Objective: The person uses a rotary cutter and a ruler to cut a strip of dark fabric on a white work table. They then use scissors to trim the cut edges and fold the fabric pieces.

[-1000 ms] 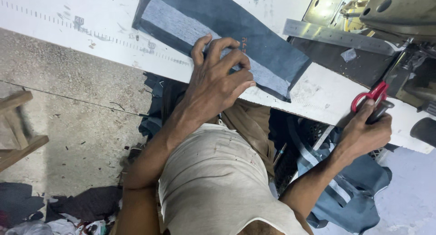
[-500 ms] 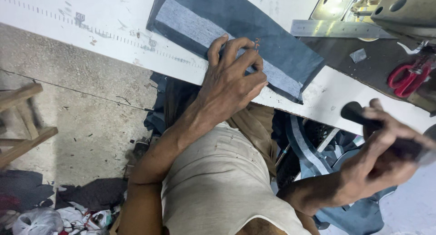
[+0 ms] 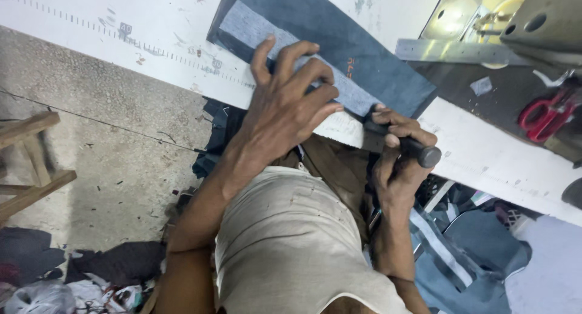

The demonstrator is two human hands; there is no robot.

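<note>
A folded dark blue denim piece (image 3: 339, 35) with a lighter inner strip lies across the white table (image 3: 121, 16). My left hand (image 3: 285, 101) presses on its near end with fingers spread. My right hand (image 3: 397, 156) grips a black cylindrical tool (image 3: 406, 145) and holds it against the corner of the fabric at the table edge. Red-handled scissors (image 3: 545, 117) lie on the dark machine bed at the right, away from both hands.
A ruler scale is printed along the table's near edge (image 3: 151, 50). A metal bar (image 3: 461, 52) and sewing machine parts (image 3: 539, 20) sit at the upper right. Denim pieces (image 3: 467, 253) hang below the table. A wooden stool (image 3: 30, 162) stands on the concrete floor at left.
My right hand put the red scissors down on the machine bed, took up the black tool and brought it left to the fabric. My left hand stayed on the denim.
</note>
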